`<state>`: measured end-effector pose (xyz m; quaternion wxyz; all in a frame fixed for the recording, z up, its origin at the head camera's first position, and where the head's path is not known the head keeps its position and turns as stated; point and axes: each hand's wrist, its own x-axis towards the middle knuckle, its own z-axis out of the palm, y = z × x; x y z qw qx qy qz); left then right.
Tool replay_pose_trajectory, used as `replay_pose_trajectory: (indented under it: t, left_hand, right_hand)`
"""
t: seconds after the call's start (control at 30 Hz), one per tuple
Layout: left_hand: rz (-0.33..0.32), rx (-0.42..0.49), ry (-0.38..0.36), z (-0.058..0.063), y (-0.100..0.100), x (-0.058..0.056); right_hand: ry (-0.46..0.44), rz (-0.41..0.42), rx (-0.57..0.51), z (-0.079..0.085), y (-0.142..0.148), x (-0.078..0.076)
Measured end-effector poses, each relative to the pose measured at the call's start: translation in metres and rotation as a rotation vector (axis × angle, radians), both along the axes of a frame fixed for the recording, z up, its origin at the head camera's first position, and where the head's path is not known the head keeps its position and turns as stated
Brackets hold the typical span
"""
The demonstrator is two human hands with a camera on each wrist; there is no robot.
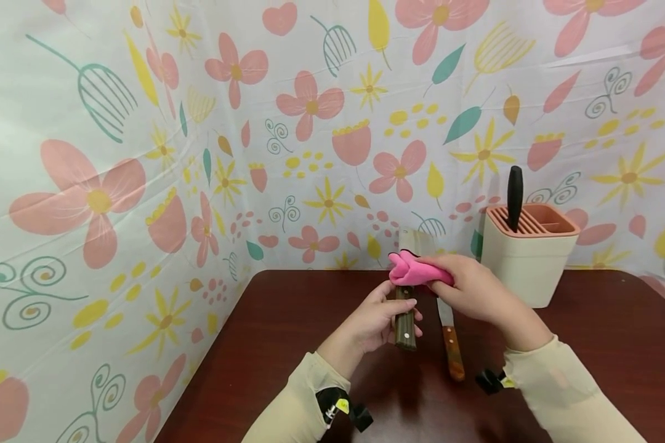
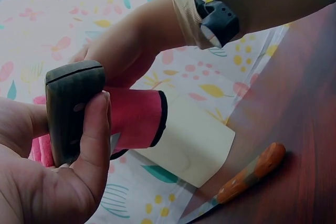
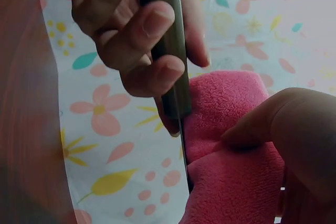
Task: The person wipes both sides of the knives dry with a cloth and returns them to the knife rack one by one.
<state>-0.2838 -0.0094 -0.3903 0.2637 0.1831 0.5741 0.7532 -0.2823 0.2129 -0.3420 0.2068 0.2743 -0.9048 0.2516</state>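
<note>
My left hand (image 1: 372, 321) grips the dark wooden handle of a cleaver (image 1: 405, 329), its broad blade tilted up and away over the table. A folded pink cloth (image 1: 412, 271) with dark edging lies across the blade just above the handle, hiding part of the steel. With fingers and thumb, my right hand (image 1: 473, 288) holds that cloth against the blade. In the right wrist view, the fluffy cloth (image 3: 231, 129) sits along one face of the thin blade, close to the left fingers. A smaller knife (image 1: 452, 352) with an orange-brown wooden handle lies on the table between my forearms.
At the back right stands a cream knife block (image 1: 523, 271) with a pink slotted top; a black-handled knife (image 1: 514, 200) sticks up from it. The dark red-brown table (image 1: 294, 307) meets a flower-patterned sheet (image 1: 305, 203) behind and to the left.
</note>
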Motion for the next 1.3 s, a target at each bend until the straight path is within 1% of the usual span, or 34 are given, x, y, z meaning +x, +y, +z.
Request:
replay_pose_trajectory:
  t: [0.2,0.43,0.57,0.67,0.77,0.87,0.97,1.03,1.17,1.3]
  left_hand:
    - [0.001,0.005,0.001,-0.001,0.001,0.000]
    - [0.001,0.003,0.010,-0.002,0.000,-0.001]
    - [0.004,0.004,0.005,-0.002,-0.001,0.000]
    - [0.013,0.005,0.011,-0.002,0.000,0.001]
    - [0.013,-0.004,0.015,-0.002,0.002,0.003]
    - [0.008,-0.011,0.020,-0.002,0.003,0.005]
    - [0.013,-0.008,0.020,-0.001,0.004,0.005]
    - [0.018,-0.006,0.020,-0.001,0.003,0.005]
    - [0.017,-0.005,0.019,0.001,0.003,0.006]
    - [0.009,-0.007,0.023,0.001,0.004,0.007]
  right_hand:
    - [0.012,0.004,0.012,0.000,-0.002,0.009]
    - [0.022,0.007,0.012,-0.001,-0.003,0.014]
    - [0.036,0.000,0.029,-0.001,-0.004,0.016]
    - [0.064,-0.017,0.022,-0.003,-0.002,0.018]
    - [0.097,-0.011,-0.026,-0.004,0.003,0.019]
    - [0.144,0.030,-0.092,-0.005,0.012,0.019]
    - [0.193,0.064,-0.152,-0.002,0.020,0.019]
    - [0.203,0.063,-0.188,0.001,0.026,0.019]
    - [0.199,0.007,-0.258,0.006,0.038,0.018]
    - [0.185,-0.084,-0.348,0.006,0.047,0.014]
